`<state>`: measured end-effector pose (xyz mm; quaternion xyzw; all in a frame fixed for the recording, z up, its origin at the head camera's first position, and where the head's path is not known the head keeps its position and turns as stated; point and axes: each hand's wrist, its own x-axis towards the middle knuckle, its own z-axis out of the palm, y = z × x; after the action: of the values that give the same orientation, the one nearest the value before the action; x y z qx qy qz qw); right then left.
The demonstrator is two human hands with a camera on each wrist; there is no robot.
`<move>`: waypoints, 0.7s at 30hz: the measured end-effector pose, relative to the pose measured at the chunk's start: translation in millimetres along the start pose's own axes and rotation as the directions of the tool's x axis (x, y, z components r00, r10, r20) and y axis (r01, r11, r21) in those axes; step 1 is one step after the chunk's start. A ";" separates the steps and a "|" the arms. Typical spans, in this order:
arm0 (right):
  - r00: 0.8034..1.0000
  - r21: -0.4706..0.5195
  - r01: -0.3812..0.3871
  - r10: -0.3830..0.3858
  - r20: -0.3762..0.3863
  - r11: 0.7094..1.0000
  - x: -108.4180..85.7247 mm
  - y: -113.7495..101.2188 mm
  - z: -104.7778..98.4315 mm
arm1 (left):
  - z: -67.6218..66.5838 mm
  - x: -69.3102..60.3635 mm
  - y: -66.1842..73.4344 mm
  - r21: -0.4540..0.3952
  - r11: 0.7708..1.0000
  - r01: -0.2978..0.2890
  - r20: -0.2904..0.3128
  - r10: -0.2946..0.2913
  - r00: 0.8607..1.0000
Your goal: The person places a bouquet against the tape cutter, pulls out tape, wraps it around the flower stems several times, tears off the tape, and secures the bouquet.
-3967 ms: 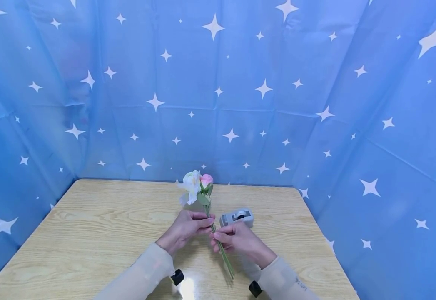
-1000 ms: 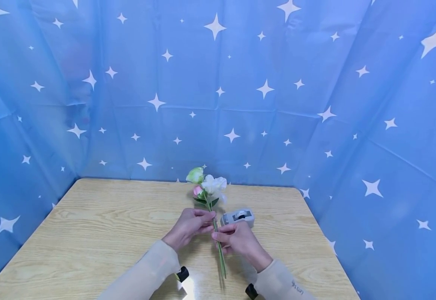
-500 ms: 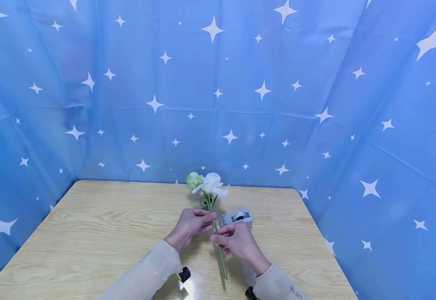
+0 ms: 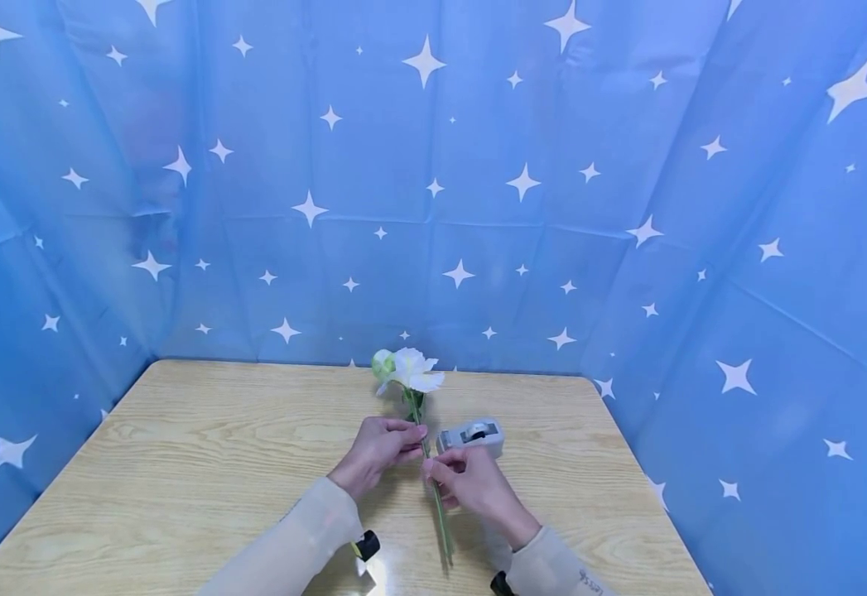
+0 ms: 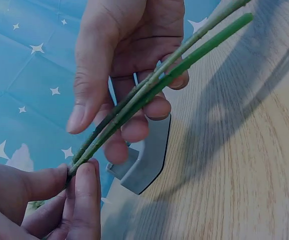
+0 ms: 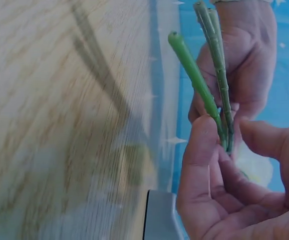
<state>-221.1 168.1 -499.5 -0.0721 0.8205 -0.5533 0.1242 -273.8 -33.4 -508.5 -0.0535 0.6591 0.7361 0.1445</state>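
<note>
My left hand [image 4: 379, 451] pinches the green stems [image 4: 442, 517] of a few flowers, with a white bloom [image 4: 414, 370] and a greenish-white one [image 4: 382, 364] above it. Lower on the stems is my right hand [image 4: 478, 488]. In the left wrist view, the stems [image 5: 184, 62] cross in front of the right hand's [image 5: 129, 55] loosely bent fingers, and its thumb stands off them. The right wrist view also has a gap between thumb and fingers of the right hand [image 6: 234, 195], with the stem ends [image 6: 194, 70] spread apart.
A grey tape dispenser [image 4: 488, 434] stands on the wooden table [image 4: 254, 447], just behind my right hand. Blue curtains [image 4: 373, 165] with white stars hang behind the table and along both sides.
The flowers have turned about their stems; the pink bud seen earlier is now out of sight. The white bloom has shifted slightly left since half a second ago. Both hands stay nearly in place.
</note>
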 end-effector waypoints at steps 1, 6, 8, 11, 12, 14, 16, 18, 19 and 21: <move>1.000 0.003 -0.006 0.006 0.012 1.000 0.0 0.6 -1.2 | 0.0 0.5 -0.6 -0.005 1.000 0.001 0.003 -0.001 1.000; 0.999 0.016 -0.029 0.029 0.041 0.999 1.1 3.0 -4.3 | 0.0 2.9 -2.2 -0.024 1.000 0.004 0.021 -0.003 1.000; 0.999 0.017 -0.031 0.030 0.045 0.999 1.9 3.3 -4.4 | -0.1 3.5 -2.5 -0.028 1.000 0.000 0.030 0.000 1.000; 0.999 0.006 -0.031 0.031 0.042 1.000 2.8 3.7 -4.2 | -0.4 3.7 -3.1 -0.031 1.000 0.000 0.042 0.001 0.999; 0.999 0.001 -0.030 0.030 0.041 1.000 3.1 3.8 -4.1 | -0.6 3.6 -3.1 -0.031 1.000 0.001 0.047 0.001 0.999; 0.999 -0.006 -0.032 0.032 0.036 0.999 3.7 4.0 -3.7 | -0.8 3.2 -3.2 -0.027 1.000 0.000 0.056 0.002 0.998; 0.999 -0.009 -0.033 0.033 0.036 0.999 4.0 4.0 -3.4 | -0.9 2.9 -3.1 -0.023 1.000 -0.002 0.063 0.003 0.998; 0.998 0.000 -0.041 0.041 0.041 0.999 4.1 3.9 -3.2 | -1.0 2.6 -3.1 -0.020 1.000 -0.004 0.071 0.005 0.997; 0.998 0.006 -0.044 0.044 0.045 0.999 4.2 4.1 -3.3 | -1.1 2.6 -3.2 -0.018 1.000 -0.006 0.075 0.007 0.997; 0.997 0.019 -0.054 0.053 0.054 0.998 4.1 3.9 -3.5 | -1.1 2.5 -3.4 -0.019 1.000 -0.008 0.079 0.009 0.997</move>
<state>-225.9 171.6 -502.4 -0.0636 0.8127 -0.5562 0.1615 -275.4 -33.9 -512.6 -0.0229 0.6463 0.7443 0.1667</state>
